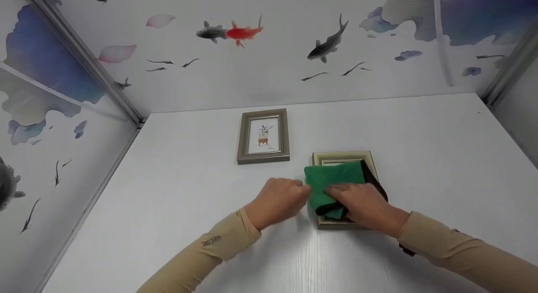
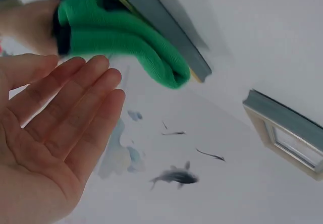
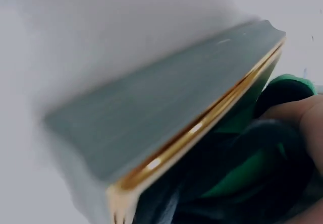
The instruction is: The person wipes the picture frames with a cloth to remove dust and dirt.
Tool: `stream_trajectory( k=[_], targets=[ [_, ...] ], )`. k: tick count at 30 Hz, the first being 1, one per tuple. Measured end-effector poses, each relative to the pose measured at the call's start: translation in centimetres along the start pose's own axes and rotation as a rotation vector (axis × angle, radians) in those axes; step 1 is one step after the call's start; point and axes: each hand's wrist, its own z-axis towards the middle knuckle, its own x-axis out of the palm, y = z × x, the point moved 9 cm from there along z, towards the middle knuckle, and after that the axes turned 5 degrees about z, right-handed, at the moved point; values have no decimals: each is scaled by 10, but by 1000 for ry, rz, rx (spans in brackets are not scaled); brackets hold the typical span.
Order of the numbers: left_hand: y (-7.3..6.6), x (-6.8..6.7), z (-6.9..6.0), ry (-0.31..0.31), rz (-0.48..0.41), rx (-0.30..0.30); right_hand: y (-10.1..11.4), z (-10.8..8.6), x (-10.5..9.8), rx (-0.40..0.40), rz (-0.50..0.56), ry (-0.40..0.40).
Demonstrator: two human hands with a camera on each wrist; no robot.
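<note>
A folded green cloth (image 1: pixel 336 175) with black edging covers much of a gold-toned picture frame (image 1: pixel 342 155) on the white surface. My right hand (image 1: pixel 365 204) lies over the cloth and holds it against the frame; in the right wrist view its fingers sink into dark folds, partly hidden. My left hand (image 1: pixel 279 200) is just left of the cloth, near its edge. The left wrist view shows that hand's palm (image 2: pixel 40 168) with fingers fairly straight and nothing in it.
A second picture frame (image 1: pixel 243 137), brownish, with a small plant picture, lies further back and left on the white surface (image 1: pixel 189 179). Behind stands a wall (image 1: pixel 269 78) printed with fish and petals; another printed panel (image 1: pixel 63 129) rises at left.
</note>
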Motion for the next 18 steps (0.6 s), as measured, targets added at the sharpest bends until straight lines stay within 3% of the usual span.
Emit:
stream_trajectory(
  k=[3,7,14,18],
  targets=[
    [31,7,16,21,-97,-96,1,-7,-3,-18,-89,28],
    [57,36,46,89,-166,-179,-8,-20,-7,10,-176,36],
    [83,78,93,192,-91,-297,-16,-36,-16,112,-279,69],
    [92,93,109,264,-127,-343,-10,-35,-16,131,-322,98]
  ],
)
